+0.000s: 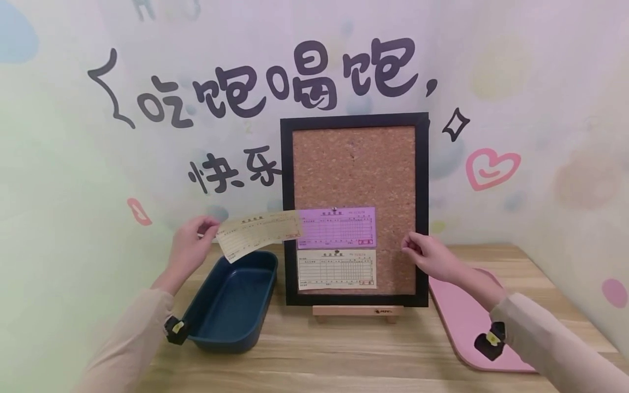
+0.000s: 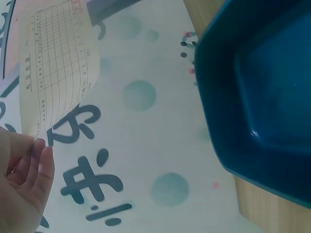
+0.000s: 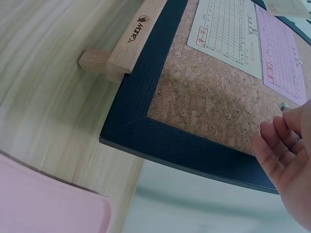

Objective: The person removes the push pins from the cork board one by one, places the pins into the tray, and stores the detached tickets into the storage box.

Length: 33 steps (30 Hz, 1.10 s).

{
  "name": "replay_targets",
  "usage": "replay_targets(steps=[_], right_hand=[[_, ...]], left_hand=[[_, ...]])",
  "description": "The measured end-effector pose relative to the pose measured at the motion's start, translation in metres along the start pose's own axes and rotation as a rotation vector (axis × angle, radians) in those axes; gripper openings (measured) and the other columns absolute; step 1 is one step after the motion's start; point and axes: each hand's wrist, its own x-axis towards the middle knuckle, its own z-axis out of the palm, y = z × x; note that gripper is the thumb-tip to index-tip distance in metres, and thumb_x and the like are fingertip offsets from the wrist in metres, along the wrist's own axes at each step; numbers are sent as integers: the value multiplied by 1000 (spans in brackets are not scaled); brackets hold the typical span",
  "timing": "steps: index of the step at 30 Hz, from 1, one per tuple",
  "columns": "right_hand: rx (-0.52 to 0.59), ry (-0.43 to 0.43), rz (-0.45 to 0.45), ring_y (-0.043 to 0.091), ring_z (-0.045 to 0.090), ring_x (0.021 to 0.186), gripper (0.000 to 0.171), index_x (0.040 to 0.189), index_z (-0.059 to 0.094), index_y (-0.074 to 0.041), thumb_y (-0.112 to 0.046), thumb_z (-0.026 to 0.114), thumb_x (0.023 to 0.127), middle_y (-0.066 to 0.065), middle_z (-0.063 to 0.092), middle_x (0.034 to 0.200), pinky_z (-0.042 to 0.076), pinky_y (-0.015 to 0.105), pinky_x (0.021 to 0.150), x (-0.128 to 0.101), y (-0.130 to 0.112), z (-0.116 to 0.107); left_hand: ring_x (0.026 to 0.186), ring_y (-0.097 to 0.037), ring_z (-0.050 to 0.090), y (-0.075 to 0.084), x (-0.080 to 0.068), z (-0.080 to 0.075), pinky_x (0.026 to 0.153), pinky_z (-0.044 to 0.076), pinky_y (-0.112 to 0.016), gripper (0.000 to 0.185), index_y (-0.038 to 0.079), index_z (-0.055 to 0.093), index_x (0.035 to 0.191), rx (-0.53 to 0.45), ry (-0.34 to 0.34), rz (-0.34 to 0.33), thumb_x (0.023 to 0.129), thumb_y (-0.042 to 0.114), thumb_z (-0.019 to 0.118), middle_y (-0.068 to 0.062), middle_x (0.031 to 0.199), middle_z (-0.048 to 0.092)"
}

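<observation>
My left hand (image 1: 211, 230) pinches a pale yellow printed slip (image 1: 257, 232) by its left end and holds it in the air above a dark blue tray (image 1: 231, 303); the slip's right end reaches the cork board's black frame (image 1: 286, 207). In the left wrist view the slip (image 2: 56, 63) hangs from my fingertips (image 2: 41, 150). On the cork (image 1: 354, 164) a pink slip (image 1: 336, 227) is pinned above a cream slip (image 1: 336, 268). My right hand (image 1: 407, 246) hovers at the board's right side and pinches a small silver pin (image 3: 284, 107).
The board stands on a low wooden easel (image 1: 357, 311) on a wooden table (image 1: 344, 355) against a decorated wall. A pink mat (image 1: 464, 322) lies at the right under my right forearm. The blue tray (image 2: 262, 87) holds nothing.
</observation>
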Motion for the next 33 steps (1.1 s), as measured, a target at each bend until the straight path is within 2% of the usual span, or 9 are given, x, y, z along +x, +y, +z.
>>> replay_targets(steps=[4, 10, 16, 22, 28, 33], right_hand=[[16, -1, 13, 6, 38, 55, 5, 84, 54, 2, -2, 56, 87, -3, 44, 63, 35, 22, 48, -3, 2, -4], [6, 16, 20, 6, 40, 54, 4, 84, 54, 2, 0, 56, 87, 0, 48, 65, 37, 22, 49, -7, 4, -12], [21, 14, 28, 5, 43, 56, 3, 84, 55, 1, 1, 55, 87, 3, 52, 67, 41, 22, 48, -15, 9, -15], [34, 52, -5, 3, 47, 56, 5, 81, 56, 1, 4, 57, 84, 4, 54, 68, 42, 21, 47, -26, 14, -14], [25, 78, -13, 1, 50, 56, 5, 81, 55, 2, 6, 57, 85, 1, 55, 69, 46, 20, 48, -37, 18, -15], [-21, 99, -21, 0, 45, 55, 12, 80, 54, -4, 7, 58, 83, -6, 50, 64, 41, 21, 45, -46, 22, -16]], left_hand=[[71, -25, 57, -9, -8, -4, 62, 40, -12, 7, -5, 63, 88, 31, 23, -19, 84, -3, 58, -18, 82, 65], [69, -21, 57, -24, -22, -9, 58, 39, -8, 8, -5, 63, 89, 49, 41, -91, 85, -2, 57, -20, 83, 64], [65, -5, 53, -39, -38, -10, 52, 43, -9, 11, -8, 62, 92, 35, 25, -185, 86, -1, 55, -23, 86, 63], [60, 7, 46, -49, -54, -7, 51, 45, -13, 11, -9, 61, 92, 28, 19, -234, 86, -3, 55, -23, 85, 63], [62, 0, 50, -54, -64, -2, 51, 46, -15, 14, -9, 60, 95, 19, -28, -306, 88, 1, 53, -24, 88, 62], [60, -4, 52, -58, -74, 0, 51, 46, -17, 15, -9, 60, 96, 18, -49, -361, 88, 1, 52, -24, 88, 63]])
